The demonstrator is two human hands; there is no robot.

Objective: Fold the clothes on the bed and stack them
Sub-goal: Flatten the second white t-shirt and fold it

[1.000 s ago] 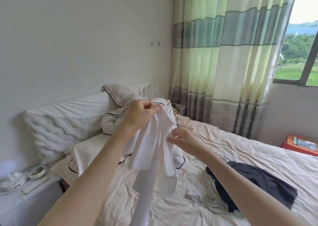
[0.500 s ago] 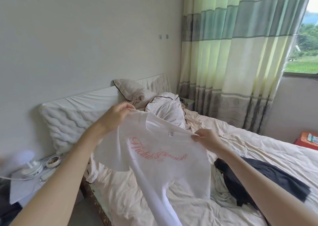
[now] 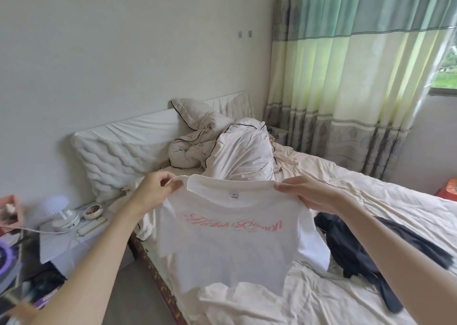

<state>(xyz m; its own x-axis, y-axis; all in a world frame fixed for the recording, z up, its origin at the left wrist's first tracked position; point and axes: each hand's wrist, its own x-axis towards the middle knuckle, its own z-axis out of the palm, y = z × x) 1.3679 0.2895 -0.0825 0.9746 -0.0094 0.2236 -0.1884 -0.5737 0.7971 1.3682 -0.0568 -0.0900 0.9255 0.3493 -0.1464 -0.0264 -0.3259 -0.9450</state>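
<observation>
A white T-shirt [image 3: 230, 245] with pink script lettering hangs spread out in the air over the near edge of the bed [image 3: 371, 201]. My left hand [image 3: 153, 191] pinches its left shoulder. My right hand [image 3: 306, 191] grips its right shoulder. The neckline with a small label faces me and the hem hangs down toward the sheet. A dark garment [image 3: 358, 250] lies crumpled on the bed to the right, below my right forearm.
A rumpled quilt and pillows [image 3: 222, 146] pile at the headboard. A bedside table [image 3: 69, 235] on the left carries a small fan, a bowl and a remote. Striped curtains [image 3: 346, 77] hang at the back right. A red box [image 3: 447, 188] sits at the far right.
The bunched shirt has been opened out. My hands moved apart along the shoulders and the shirt now hangs flat and level. The camera has turned left and down.
</observation>
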